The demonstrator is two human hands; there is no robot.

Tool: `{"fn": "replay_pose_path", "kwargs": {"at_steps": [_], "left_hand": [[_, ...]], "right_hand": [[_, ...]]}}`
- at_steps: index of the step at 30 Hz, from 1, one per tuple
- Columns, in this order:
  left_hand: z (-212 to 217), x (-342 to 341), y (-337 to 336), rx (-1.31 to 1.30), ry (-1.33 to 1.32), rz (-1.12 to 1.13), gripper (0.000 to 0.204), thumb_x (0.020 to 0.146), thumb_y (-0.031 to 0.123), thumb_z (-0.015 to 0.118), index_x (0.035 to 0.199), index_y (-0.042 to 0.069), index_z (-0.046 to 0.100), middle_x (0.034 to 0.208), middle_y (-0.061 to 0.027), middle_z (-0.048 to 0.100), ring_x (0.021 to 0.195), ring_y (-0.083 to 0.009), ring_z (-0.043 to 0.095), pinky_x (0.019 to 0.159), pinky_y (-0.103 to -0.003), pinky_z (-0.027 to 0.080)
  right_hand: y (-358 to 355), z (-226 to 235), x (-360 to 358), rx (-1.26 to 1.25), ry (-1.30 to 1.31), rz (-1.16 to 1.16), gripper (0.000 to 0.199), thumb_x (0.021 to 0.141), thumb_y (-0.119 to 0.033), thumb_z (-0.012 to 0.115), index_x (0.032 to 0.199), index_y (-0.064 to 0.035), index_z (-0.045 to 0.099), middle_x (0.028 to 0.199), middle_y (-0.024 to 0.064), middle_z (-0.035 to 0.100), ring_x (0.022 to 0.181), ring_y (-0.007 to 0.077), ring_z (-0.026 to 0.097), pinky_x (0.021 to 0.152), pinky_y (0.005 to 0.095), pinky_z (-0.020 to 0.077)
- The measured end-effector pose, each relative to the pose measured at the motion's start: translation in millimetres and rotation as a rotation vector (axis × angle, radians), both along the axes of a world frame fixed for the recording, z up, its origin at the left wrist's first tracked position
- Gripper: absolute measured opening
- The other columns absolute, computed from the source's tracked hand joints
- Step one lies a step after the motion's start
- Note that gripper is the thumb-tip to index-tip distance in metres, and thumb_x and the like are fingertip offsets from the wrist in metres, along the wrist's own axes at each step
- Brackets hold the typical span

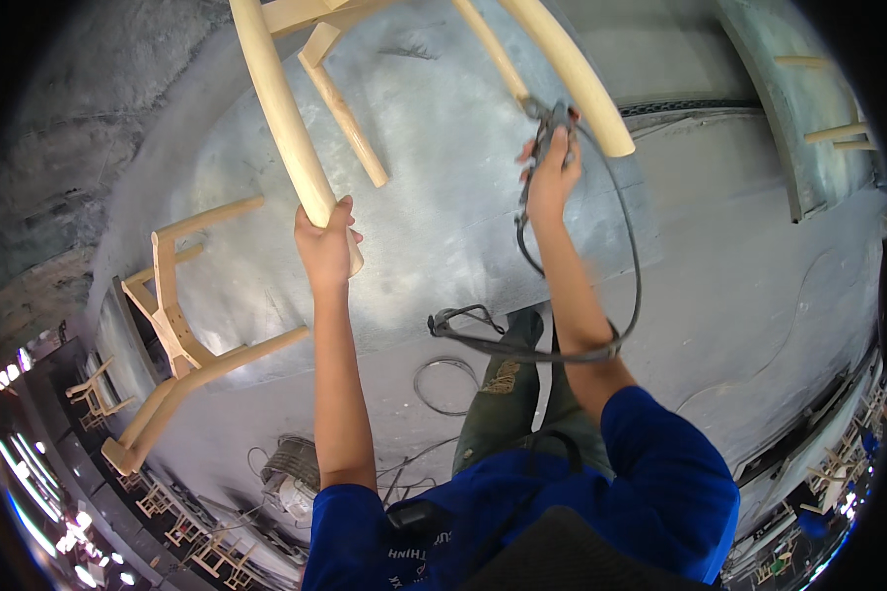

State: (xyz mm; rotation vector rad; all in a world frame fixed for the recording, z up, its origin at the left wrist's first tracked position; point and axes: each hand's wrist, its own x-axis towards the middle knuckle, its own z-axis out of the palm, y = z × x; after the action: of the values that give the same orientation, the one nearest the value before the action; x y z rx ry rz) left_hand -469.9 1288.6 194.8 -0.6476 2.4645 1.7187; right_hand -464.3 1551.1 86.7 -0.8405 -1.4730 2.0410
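My left hand point(327, 241) is wrapped round the lower end of a pale, bare wooden leg of a chair frame point(284, 113). The rest of that frame runs out of the top of the view. My right hand point(552, 182) grips a dark spray gun point(544, 126), slightly blurred, close to the frame's right-hand legs. A black hose point(638, 256) loops from the gun down round my right forearm. Between the long legs, a shorter wooden leg point(350, 123) slants over the grey metal surface point(443, 217).
Another wooden chair frame point(182, 325) lies at the left. A dark hooked piece point(463, 317) and a thin ring-shaped coil point(445, 362) are near my feet. A dirty bucket point(291, 468) stands lower left. More frame legs point(838, 131) show far right.
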Motion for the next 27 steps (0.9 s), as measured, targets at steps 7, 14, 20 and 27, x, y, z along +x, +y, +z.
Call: {"fn": "replay_pose_path", "kwargs": {"at_steps": [7, 14, 20, 27], "left_hand": [[-12.7, 21.6, -11.3, 0.009, 0.043, 0.014, 0.032, 0.087, 0.016, 0.074, 0.103, -0.003, 0.055, 0.076, -0.0097, 0.060, 0.054, -0.0150, 0.058, 0.049, -0.029, 0.049], [-41.0, 68.1, -15.7, 0.015, 0.127, 0.025, 0.032, 0.088, 0.016, 0.074, 0.104, -0.002, 0.053, 0.078, -0.0117, 0.062, 0.053, -0.0151, 0.057, 0.048, -0.031, 0.048], [-72.6, 119.9, -13.3, -0.049, 0.170, 0.031, 0.037, 0.087, 0.018, 0.076, 0.105, -0.001, 0.050, 0.080, -0.0108, 0.060, 0.058, -0.0165, 0.059, 0.052, -0.033, 0.050], [-109.8, 160.7, -11.3, 0.093, 0.101, 0.017, 0.042, 0.087, 0.024, 0.078, 0.108, -0.001, 0.051, 0.089, -0.0151, 0.063, 0.081, -0.0218, 0.061, 0.074, -0.038, 0.051]], "right_hand": [[-30.5, 57.3, 178.7, -0.245, -0.234, 0.530, 0.050, 0.103, -0.036, 0.055, 0.139, -0.0028, 0.050, 0.087, 0.0057, 0.065, 0.069, 0.0120, 0.061, 0.048, 0.0248, 0.0441], [20.5, 166.1, 139.3, 0.016, -0.122, 0.506, 0.046, 0.099, -0.020, 0.064, 0.139, 0.0002, 0.052, 0.083, 0.0046, 0.065, 0.067, 0.0096, 0.059, 0.050, 0.0222, 0.0424], [28.1, 292.4, 48.1, 0.439, 0.261, 0.178, 0.023, 0.097, -0.025, 0.072, 0.095, -0.0030, 0.064, 0.070, -0.0004, 0.061, 0.059, 0.0047, 0.052, 0.053, 0.0207, 0.0391], [-24.3, 346.3, 22.4, 0.350, 0.461, 0.409, 0.022, 0.096, -0.023, 0.074, 0.096, -0.0019, 0.067, 0.072, -0.0028, 0.061, 0.062, 0.0037, 0.054, 0.056, 0.0213, 0.0419]]}}
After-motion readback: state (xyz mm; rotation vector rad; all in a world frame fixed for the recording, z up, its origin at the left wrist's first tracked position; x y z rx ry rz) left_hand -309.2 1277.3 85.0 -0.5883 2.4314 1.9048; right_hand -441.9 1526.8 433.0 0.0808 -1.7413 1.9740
